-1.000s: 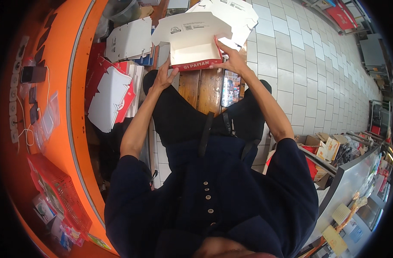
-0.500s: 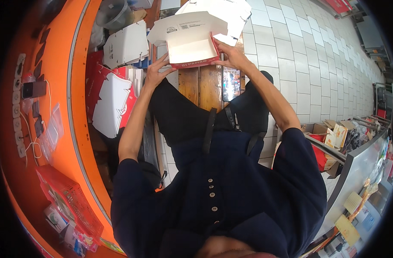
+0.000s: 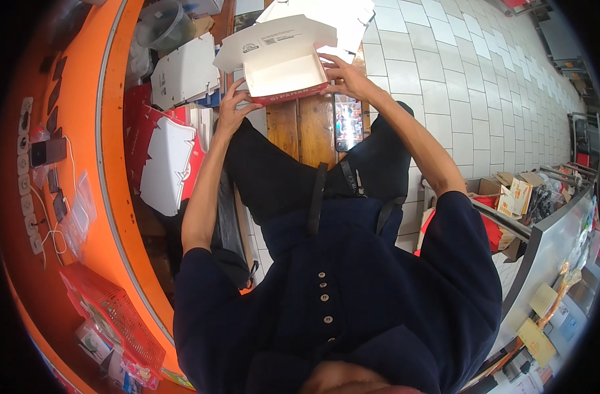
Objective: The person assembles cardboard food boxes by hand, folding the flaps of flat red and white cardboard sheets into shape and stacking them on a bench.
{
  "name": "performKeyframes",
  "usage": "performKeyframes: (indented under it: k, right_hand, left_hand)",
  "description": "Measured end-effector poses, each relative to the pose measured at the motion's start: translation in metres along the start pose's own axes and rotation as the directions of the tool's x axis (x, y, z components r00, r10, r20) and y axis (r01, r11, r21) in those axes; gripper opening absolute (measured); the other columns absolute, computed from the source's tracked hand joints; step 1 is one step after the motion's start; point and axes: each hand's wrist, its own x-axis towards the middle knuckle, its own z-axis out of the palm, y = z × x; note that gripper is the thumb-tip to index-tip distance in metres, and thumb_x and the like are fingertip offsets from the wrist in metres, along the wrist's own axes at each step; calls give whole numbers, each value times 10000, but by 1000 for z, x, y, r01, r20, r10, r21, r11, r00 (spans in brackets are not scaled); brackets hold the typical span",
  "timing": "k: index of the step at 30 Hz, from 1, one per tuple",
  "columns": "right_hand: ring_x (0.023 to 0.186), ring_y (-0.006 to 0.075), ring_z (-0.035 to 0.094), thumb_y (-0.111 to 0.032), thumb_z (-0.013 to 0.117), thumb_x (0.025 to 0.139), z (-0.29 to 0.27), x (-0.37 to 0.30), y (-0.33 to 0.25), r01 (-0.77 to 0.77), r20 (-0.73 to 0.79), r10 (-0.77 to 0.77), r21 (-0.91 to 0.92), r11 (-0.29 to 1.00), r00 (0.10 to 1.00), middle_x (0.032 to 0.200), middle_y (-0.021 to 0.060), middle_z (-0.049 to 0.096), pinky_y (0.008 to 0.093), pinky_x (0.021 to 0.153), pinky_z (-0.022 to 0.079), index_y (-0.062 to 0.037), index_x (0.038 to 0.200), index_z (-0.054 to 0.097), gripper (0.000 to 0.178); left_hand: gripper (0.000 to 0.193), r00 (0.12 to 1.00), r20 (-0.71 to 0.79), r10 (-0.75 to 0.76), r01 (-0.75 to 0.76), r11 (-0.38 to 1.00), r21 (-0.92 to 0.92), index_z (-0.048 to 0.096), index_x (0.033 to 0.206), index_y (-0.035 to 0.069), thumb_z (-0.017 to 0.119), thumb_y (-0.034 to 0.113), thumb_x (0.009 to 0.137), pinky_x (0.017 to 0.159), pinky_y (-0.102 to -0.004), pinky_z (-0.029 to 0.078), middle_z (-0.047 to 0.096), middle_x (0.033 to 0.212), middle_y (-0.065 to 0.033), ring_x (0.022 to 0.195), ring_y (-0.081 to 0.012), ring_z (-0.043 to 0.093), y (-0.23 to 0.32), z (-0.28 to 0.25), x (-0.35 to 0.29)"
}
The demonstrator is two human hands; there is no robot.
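Observation:
A cardboard food box, red outside and white inside, stands at the far end of the wooden bench between my knees. Its inside is bare, and its wide white lid flap is raised at the back. My left hand grips the near left corner, thumb along the red front and fingers up the side. At the right wall my right hand holds the box with bent fingers, its thumb by the near right corner. A lit phone lies on the bench just below that hand.
Flat white cartons are stacked left of the box, with red-and-white ones nearer me. More flat cartons lie behind it. An orange counter runs along my left, bearing a red basket. A metal-edged table stands at right.
The box and both hands sit slightly further left in the view, and the whole scene has shifted a little. My right fingers have moved up along the box's side; the lid stays raised.

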Motion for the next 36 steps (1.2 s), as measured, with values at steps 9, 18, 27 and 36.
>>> performKeyframes:
  k: [9,18,27,36]
  right_hand:
    - [1343,349,536,-169,787,854,-1,4,-2,-60,34,57,108,992,998,1656,94,265,411,1018,589,-147,1340,663,502]
    - [1439,329,424,-127,793,837,-9,10,-11,-177,166,154,130,976,974,1677,79,219,446,1092,522,-110,1401,592,599]
    - [1093,339,681,-456,710,896,-22,10,-20,-15,196,84,-327,945,977,1599,54,410,457,882,584,-123,1351,623,570]
    - [960,287,731,-637,649,814,-14,15,2,235,146,-184,-626,744,972,1434,47,606,410,817,601,-158,1174,732,605]
  left_hand:
    - [232,996,-28,83,-79,987,140,715,827,-3,862,166,765,963,-416,512,544,1441,-183,1083,-288,680,17,3,-2]
    - [238,1000,6,-12,12,992,125,708,822,-1,855,182,787,944,-416,519,552,1440,-178,1069,-294,684,16,-3,1]
    - [236,996,18,92,-94,969,227,732,830,14,876,182,750,974,-422,506,571,1428,-148,1109,-293,674,17,-7,6]
    - [280,999,43,17,-24,985,172,743,837,21,900,223,721,1013,-420,489,598,1411,-136,1210,-318,634,14,-12,10]
